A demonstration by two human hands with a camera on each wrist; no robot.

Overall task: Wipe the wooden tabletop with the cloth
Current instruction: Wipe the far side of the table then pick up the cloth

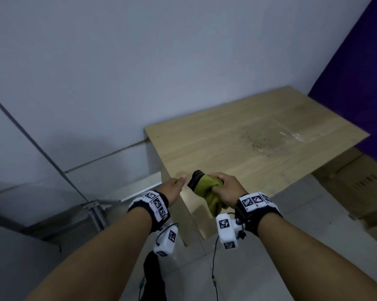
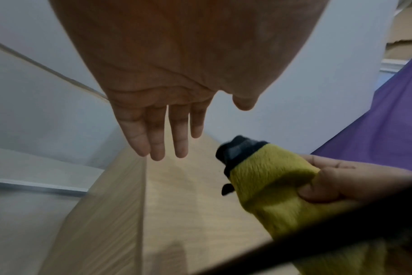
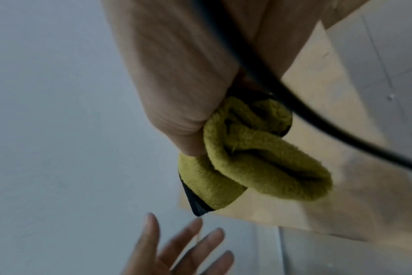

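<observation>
the cloth [image 1: 207,193] is a bunched-up olive-yellow towel with a dark edge, and it's up in the air just over the near corner of the wooden tabletop [image 1: 237,146], not lying on it. right hand [image 1: 225,189] has it squeezed in a fist, fingers wrapped round the middle so a fold hangs out each end. left hand [image 1: 174,187] is right beside it, not touching, holding nothing, fingers straight and a bit spread out. the tabletop has a grubby speckled patch [image 1: 263,137] further back with some pale streaks next to it. grey wall [image 1: 118,72] behind, purple curtain [image 1: 365,83] off to the right.
</observation>
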